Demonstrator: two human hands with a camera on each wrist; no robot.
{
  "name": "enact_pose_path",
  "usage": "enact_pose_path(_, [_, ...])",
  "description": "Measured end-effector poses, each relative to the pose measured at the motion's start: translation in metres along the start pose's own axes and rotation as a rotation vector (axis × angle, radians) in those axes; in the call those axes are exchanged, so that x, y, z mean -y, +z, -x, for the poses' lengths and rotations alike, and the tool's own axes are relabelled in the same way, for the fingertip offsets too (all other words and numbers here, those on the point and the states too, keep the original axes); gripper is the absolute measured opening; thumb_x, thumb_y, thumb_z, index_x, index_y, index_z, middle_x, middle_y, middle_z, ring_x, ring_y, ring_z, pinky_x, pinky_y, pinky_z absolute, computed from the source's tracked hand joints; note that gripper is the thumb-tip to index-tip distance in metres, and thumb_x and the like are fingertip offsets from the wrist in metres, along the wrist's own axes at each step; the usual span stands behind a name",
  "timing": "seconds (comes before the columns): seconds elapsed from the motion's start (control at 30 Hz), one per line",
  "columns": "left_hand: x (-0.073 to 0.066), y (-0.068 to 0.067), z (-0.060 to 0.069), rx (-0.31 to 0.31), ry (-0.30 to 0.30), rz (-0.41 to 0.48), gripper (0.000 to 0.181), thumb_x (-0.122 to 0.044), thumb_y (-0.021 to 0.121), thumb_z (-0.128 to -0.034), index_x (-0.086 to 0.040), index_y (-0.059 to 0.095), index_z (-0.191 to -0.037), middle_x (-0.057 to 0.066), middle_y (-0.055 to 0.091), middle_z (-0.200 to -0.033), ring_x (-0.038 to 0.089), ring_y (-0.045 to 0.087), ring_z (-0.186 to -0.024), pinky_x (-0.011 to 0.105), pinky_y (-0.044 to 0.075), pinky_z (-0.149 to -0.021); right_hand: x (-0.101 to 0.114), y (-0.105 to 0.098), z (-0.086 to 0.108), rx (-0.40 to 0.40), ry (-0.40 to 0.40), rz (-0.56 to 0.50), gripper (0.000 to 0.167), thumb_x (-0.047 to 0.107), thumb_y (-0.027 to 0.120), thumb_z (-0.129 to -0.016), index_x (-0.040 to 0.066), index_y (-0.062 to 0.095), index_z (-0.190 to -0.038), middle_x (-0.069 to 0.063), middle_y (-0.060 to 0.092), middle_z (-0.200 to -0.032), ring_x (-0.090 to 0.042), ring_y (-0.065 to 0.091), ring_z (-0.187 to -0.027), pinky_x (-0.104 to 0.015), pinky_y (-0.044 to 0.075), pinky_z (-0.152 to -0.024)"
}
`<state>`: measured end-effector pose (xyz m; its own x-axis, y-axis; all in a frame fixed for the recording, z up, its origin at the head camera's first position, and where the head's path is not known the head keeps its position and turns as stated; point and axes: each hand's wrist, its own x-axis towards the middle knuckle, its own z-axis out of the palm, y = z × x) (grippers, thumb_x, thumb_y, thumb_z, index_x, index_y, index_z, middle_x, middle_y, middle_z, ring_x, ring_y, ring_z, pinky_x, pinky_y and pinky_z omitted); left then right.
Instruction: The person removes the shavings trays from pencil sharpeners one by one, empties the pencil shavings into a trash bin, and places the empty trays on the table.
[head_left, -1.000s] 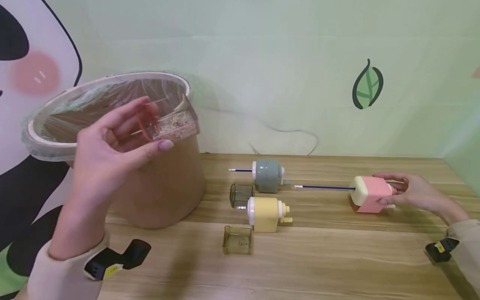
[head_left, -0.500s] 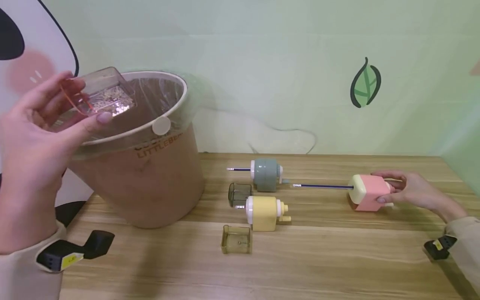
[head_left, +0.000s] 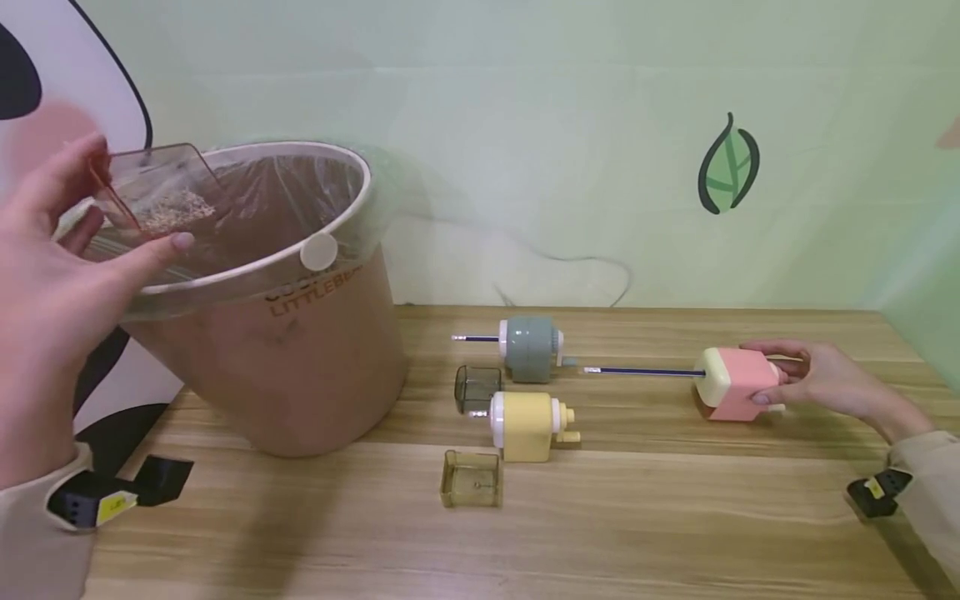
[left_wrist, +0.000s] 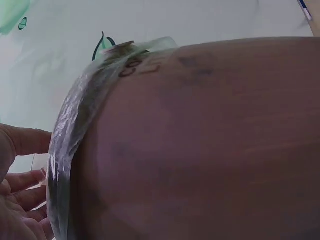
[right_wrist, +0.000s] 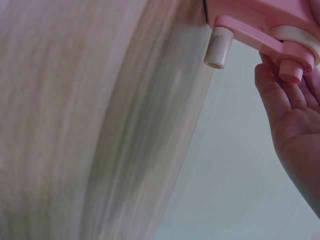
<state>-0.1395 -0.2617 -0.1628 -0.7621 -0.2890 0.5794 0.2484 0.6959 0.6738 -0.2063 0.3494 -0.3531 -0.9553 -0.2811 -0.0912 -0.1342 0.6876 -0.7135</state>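
My left hand point(head_left: 67, 267) pinches a clear, pink-edged shavings drawer point(head_left: 168, 179) between thumb and fingers. Pencil shavings point(head_left: 176, 210) lie inside it, and it is held over the mouth of a brown trash bin point(head_left: 300, 358) lined with a plastic bag. In the left wrist view the bin's wall hides most of the drawer. On the right, my right hand point(head_left: 832, 387) grips the rear of a pink pencil sharpener point(head_left: 742, 385) on the table. A blue pencil point(head_left: 645, 372) sticks out of its cream front. The right wrist view shows its crank handle point(right_wrist: 219, 47).
Mid-table lie a grey-green sharpener point(head_left: 531, 348) with a pencil in it and a yellow sharpener point(head_left: 527, 427). Beside them sit a dark clear drawer point(head_left: 478, 389) and an olive clear drawer point(head_left: 471, 481). A green wall point(head_left: 480, 167) stands behind the wooden table point(head_left: 600, 525).
My left hand has carried the drawer leftward from in front of the bin to above its opening, and the drawer has tilted. The right hand stays on the pink sharpener.
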Motion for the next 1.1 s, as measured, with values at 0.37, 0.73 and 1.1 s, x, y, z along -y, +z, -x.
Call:
enact_pose_path(0.37, [-0.003, -0.002, -0.005, 0.080, 0.275, -0.353, 0.072, 0.010, 0.066, -0.0697, -0.009, 0.044, -0.135, 0.009, 0.037, -0.142, 0.030, 0.033, -0.130, 0.044, 0.026, -0.109, -0.001, 0.002, -0.002, 0.001, -0.021, -0.011, 0.075, 0.017, 0.077, -0.072, -0.006, 0.039, -0.132, -0.029, 0.048, -0.123, 0.010, 0.052, -0.091, -0.016, 0.050, -0.074])
enact_pose_path(0.73, [-0.009, 0.003, -0.010, 0.122, 0.661, -0.485, 0.048, 0.014, 0.044, -0.0749, -0.003, 0.060, -0.116, 0.014, 0.051, -0.130, 0.029, 0.045, -0.122, 0.048, 0.037, -0.099, -0.001, 0.003, -0.002, 0.008, -0.009, -0.011, 0.076, 0.017, 0.077, -0.072, -0.006, 0.038, -0.132, -0.029, 0.049, -0.123, 0.009, 0.053, -0.090, -0.017, 0.050, -0.073])
enact_pose_path(1.1, [-0.017, 0.004, -0.006, 0.067, 0.791, -0.543, 0.063, 0.023, 0.037, -0.0637, -0.006, 0.063, -0.113, 0.010, 0.055, -0.126, 0.030, 0.049, -0.117, 0.045, 0.040, -0.097, -0.001, 0.003, -0.001, -0.002, -0.007, -0.004, 0.077, 0.019, 0.078, -0.071, -0.006, 0.038, -0.132, -0.028, 0.049, -0.122, 0.008, 0.053, -0.089, -0.017, 0.050, -0.073])
